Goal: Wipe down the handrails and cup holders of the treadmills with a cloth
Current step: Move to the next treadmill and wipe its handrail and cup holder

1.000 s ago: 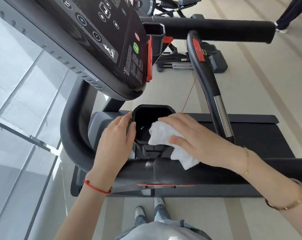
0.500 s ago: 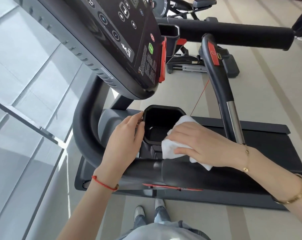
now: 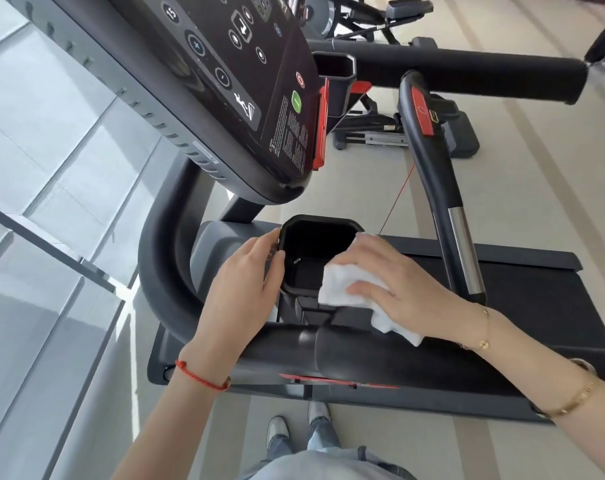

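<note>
A black cup holder (image 3: pixel 296 227) sits below the treadmill console, just past the near padded handrail (image 3: pixel 380 358). My right hand (image 3: pixel 391 289) presses a white cloth (image 3: pixel 337 284) against the holder's right rim; its fingers lie fairly flat over the cloth, and a corner of cloth hangs out under the wrist. My left hand (image 3: pixel 242 289) rests against the holder's left outer wall, fingers extended along it. A second cup holder (image 3: pixel 332 69) and the far handrail (image 3: pixel 467 76) lie beyond the console.
The tilted console (image 3: pixel 225 81) overhangs the cup holder from the upper left. A curved inner grip bar (image 3: pixel 439 188) with a red tag rises right of the holder. A red safety cord (image 3: pixel 396 200), the belt deck (image 3: pixel 523 282), glass wall at left, other machines behind.
My right hand slid the cloth along the cup holder's right rim and stays pressed on it. My left hand kept its place on the left wall. The camera shifted.
</note>
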